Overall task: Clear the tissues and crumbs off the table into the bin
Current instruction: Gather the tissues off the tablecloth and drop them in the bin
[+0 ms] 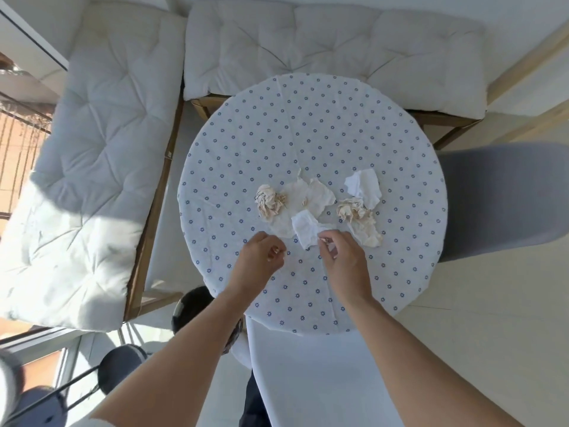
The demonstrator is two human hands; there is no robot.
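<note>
Both bare forearms reach up from the bottom edge, cut off there by the frame. Left hand (261, 257) hovers over the cloth at about seven o'clock on the round table (409, 266), fingers curled loosely inward with nothing visibly in them; whether it touches the cloth is unclear. Right hand (341, 257) sits just beside it, thumb and fingertips pinched on the near corner of a white tissue (303, 228). Past that tissue, toward twelve o'clock, lie a flat stained tissue (317, 194), a crumpled brownish wad (269, 200) at its nine o'clock side, a second wad (354, 212) at three o'clock and another white tissue (365, 186) beyond it, all clustered near the table's centre. Crumbs are too small to make out. Far half and rim of the dotted cloth lie bare, leaving open room. Cushioned benches (308, 44) wrap the table from nine to twelve o'clock, a grey chair (498, 201) stands at three, and a dark round bin (191, 306), partly hidden by the left forearm, sits at seven o'clock below the edge.
</note>
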